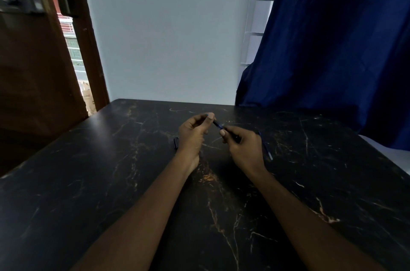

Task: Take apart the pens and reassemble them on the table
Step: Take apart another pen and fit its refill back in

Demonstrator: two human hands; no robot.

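Holding the slim dark blue plastic pen (218, 125) between both hands, you have it raised just above the black, gold-veined marble-look worktop (111, 182), near its far middle. Your left hand (195, 132) pinches the far end between thumb and fingertips, and your right hand (243, 145) has its fingers curled round the near end. Each grip is closed on the barrel, with only a short stretch showing between them. Expect the pen to be very light, stiff and smooth, and likely slippery under a twist. A thin barrel may crack if bent, so a straight pull or turn along its axis looks safest, with your fingertips set close to the joint. Small inner parts would probably roll on the glossy, hard surface. A second slender blue pen (266, 148) lies flat just beside your right hand, and a short dark cap-like piece (176, 142) rests next to your left wrist; what exactly it is cannot be told
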